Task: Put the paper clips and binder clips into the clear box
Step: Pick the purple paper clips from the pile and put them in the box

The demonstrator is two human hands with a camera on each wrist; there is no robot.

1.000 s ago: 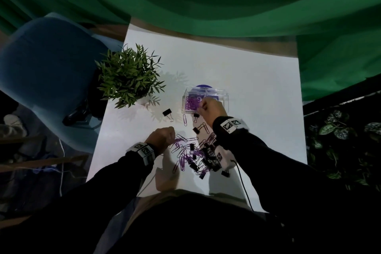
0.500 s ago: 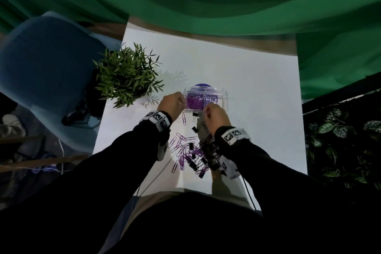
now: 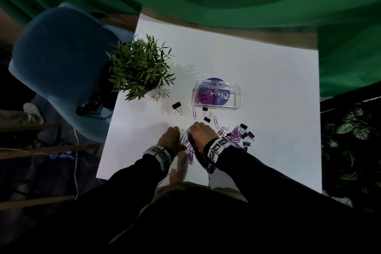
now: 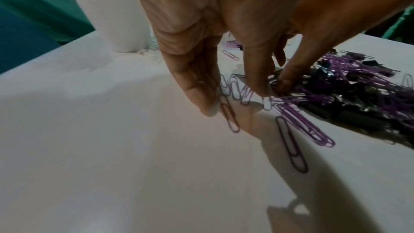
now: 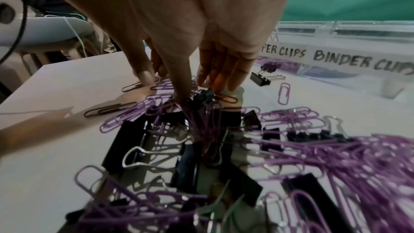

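Observation:
A clear box (image 3: 216, 97) stands mid-table, its left compartment holding purple paper clips (image 3: 204, 97); the labels on it (image 5: 336, 58) read paper clips and binder clips. A mixed pile of purple paper clips and black binder clips (image 3: 237, 136) lies near the front edge. My left hand (image 3: 174, 130) points straight down, and its fingertips (image 4: 208, 109) touch loose paper clips (image 4: 228, 118) at the pile's left edge. Beside it, my right hand (image 3: 198, 127) pinches a bunch of purple paper clips (image 5: 199, 121) with a black binder clip (image 5: 203, 96) at its fingertips.
A potted plant (image 3: 142, 70) stands at the table's left edge, with a blue chair (image 3: 57, 64) beyond it. Single binder clips (image 3: 177, 106) (image 3: 207, 118) and paper clips lie between the hands and the box. The white table (image 3: 268, 80) is bare to the right.
My left hand was at the box half a second ago and has come back to the pile. The right hand also drew back from the box down to the pile.

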